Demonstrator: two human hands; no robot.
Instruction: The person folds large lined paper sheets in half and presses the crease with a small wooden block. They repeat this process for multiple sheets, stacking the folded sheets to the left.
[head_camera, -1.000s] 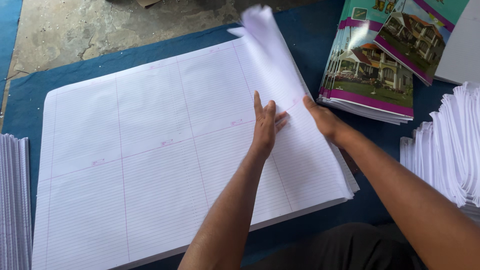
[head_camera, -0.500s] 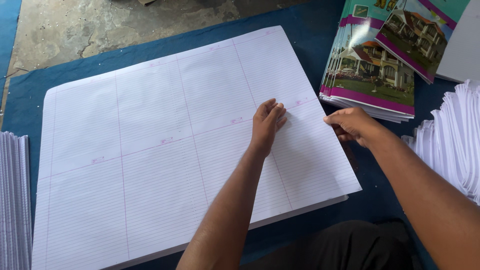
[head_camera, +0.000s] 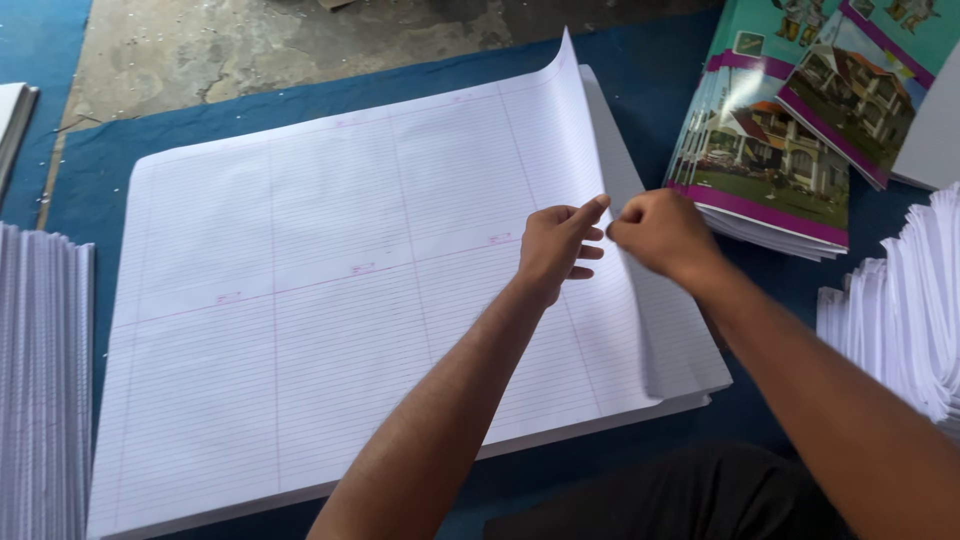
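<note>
A thick stack of large white ruled sheets (head_camera: 330, 290) lies flat on a blue mat. Its right edge is lifted: a few top sheets (head_camera: 570, 130) curl up and stand off the stack. My left hand (head_camera: 560, 245) rests on the top sheet near that edge, index finger stretched toward the raised paper. My right hand (head_camera: 662, 235) is closed around the lifted edge, pinching the sheets just right of the left hand. Both forearms reach in from the lower right.
A pile of colourful printed covers (head_camera: 770, 150) showing houses sits at the upper right. Stacks of white paper stand on edge at the right (head_camera: 905, 310) and at the left (head_camera: 40, 380). Bare concrete floor (head_camera: 260, 40) lies beyond the blue mat (head_camera: 90, 160).
A second ago a sheet was being flipped over; half a second ago the stack lay flat. Now my right hand has gripped the right edge and raised a few sheets again.
</note>
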